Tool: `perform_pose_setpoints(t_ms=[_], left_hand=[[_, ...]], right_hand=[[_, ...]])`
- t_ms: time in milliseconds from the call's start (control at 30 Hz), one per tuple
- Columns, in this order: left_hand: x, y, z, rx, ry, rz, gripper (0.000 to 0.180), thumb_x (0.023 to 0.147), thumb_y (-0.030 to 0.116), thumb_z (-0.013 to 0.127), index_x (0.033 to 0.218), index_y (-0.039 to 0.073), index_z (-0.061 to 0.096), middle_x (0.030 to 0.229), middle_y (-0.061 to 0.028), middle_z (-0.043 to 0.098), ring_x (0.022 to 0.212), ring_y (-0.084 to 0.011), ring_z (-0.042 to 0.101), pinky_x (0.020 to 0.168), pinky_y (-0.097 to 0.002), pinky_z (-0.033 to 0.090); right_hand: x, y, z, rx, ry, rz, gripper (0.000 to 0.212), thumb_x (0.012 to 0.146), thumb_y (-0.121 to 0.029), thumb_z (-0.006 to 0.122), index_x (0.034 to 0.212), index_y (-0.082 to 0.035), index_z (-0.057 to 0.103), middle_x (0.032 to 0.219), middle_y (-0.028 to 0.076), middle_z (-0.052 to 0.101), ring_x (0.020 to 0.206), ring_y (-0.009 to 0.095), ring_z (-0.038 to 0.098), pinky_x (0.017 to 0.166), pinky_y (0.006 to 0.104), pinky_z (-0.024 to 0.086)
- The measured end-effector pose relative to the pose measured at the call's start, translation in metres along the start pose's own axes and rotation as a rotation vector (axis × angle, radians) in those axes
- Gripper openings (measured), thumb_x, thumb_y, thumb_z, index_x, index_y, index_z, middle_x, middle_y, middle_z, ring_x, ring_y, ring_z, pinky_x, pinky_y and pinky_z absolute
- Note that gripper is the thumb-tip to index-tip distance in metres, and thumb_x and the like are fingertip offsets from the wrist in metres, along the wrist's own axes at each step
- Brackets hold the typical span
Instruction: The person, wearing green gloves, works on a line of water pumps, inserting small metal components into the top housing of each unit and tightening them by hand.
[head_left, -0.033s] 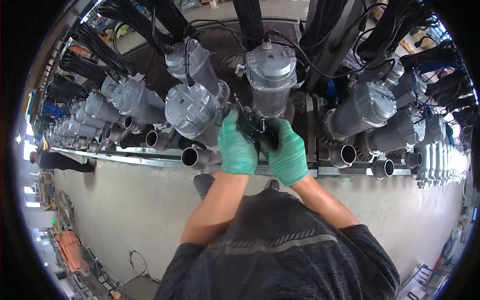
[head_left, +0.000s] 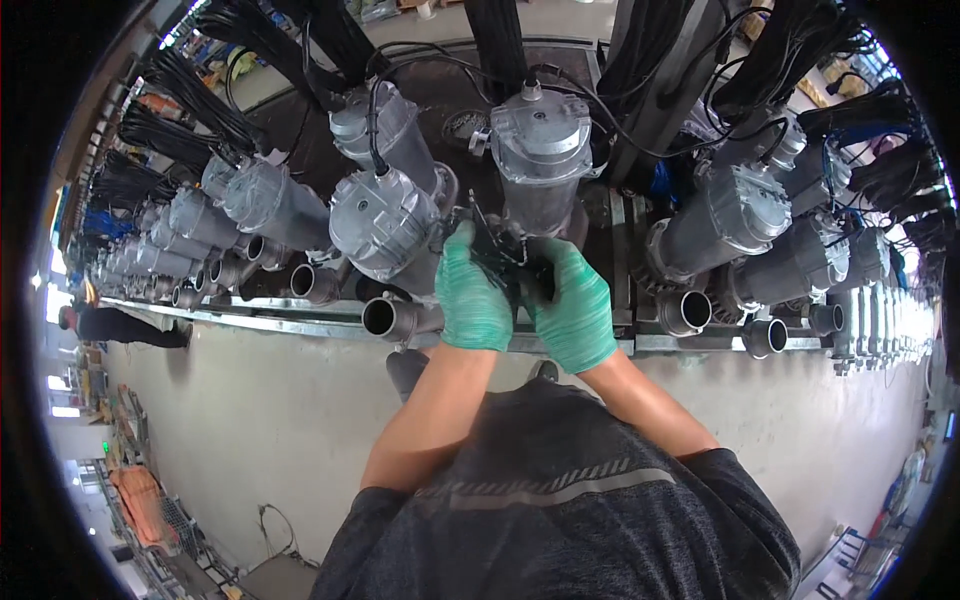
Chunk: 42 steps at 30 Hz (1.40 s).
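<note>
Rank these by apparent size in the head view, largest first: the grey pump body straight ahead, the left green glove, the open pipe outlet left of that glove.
1. Grey pump body
2. Left green glove, though being nearer the camera enlarges it
3. Open pipe outlet
</note>
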<state>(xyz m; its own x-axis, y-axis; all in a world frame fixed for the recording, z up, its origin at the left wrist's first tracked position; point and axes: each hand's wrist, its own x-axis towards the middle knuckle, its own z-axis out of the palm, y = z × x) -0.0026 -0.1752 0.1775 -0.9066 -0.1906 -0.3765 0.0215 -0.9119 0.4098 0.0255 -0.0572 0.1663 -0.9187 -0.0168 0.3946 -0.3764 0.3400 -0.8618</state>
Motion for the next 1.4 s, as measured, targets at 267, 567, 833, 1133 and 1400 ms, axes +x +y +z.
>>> perform_pose_setpoints(t_ms=[267, 567, 833, 1133, 1400], left_hand=[[-0.002, 0.005, 0.006, 0.057, 0.001, 0.024, 0.017, 0.098, 0.016, 0.055, 0.104, 0.001, 0.063, 0.096, -0.0127, 0.067, 0.089, -0.0297, 0.065, 0.083, -0.0417, 0.055], [-0.002, 0.089, 0.026, 0.298, -0.263, 0.15, 0.018, 0.094, 0.024, 0.066, 0.1, 0.008, 0.063, 0.082, -0.0041, 0.064, 0.057, -0.0125, 0.051, 0.048, -0.0269, 0.039], [0.038, 0.165, 0.025, 0.597, -0.526, 0.496, 0.035, 0.095, 0.025, 0.065, 0.126, 0.01, 0.06, 0.088, -0.0035, 0.057, 0.055, -0.01, 0.046, 0.045, -0.0245, 0.037], [0.064, 0.178, 0.012, 0.331, -0.47, 0.248, 0.018, 0.096, 0.022, 0.061, 0.103, 0.005, 0.062, 0.083, -0.0055, 0.064, 0.053, -0.0113, 0.048, 0.046, -0.0256, 0.039], [0.066, 0.177, 0.02, 0.419, -0.375, 0.213, 0.016, 0.099, 0.019, 0.056, 0.096, 0.004, 0.063, 0.081, -0.007, 0.065, 0.051, -0.0098, 0.047, 0.041, -0.0246, 0.033]], right_hand=[[0.034, -0.002, -0.014, -0.469, 0.105, -0.236, 0.031, 0.076, -0.002, 0.076, 0.106, -0.005, 0.065, 0.097, 0.019, 0.063, 0.079, 0.041, 0.063, 0.068, 0.0474, 0.053], [0.109, 0.014, -0.084, 0.09, 0.154, -0.039, 0.032, 0.092, -0.009, 0.069, 0.12, 0.002, 0.058, 0.102, 0.017, 0.072, 0.086, 0.021, 0.067, 0.079, 0.0339, 0.055], [0.183, -0.039, -0.054, -0.066, -0.293, -0.098, 0.029, 0.1, -0.023, 0.064, 0.119, -0.001, 0.066, 0.098, 0.008, 0.072, 0.084, 0.013, 0.064, 0.079, 0.0294, 0.054], [0.216, -0.004, -0.007, -0.201, -0.278, -0.051, 0.032, 0.095, -0.026, 0.068, 0.118, -0.004, 0.07, 0.1, 0.02, 0.072, 0.086, 0.032, 0.069, 0.081, 0.0379, 0.053], [0.227, 0.001, -0.006, -0.27, -0.35, -0.144, 0.031, 0.095, -0.024, 0.069, 0.118, -0.004, 0.071, 0.098, 0.017, 0.074, 0.083, 0.025, 0.068, 0.081, 0.0358, 0.053]])
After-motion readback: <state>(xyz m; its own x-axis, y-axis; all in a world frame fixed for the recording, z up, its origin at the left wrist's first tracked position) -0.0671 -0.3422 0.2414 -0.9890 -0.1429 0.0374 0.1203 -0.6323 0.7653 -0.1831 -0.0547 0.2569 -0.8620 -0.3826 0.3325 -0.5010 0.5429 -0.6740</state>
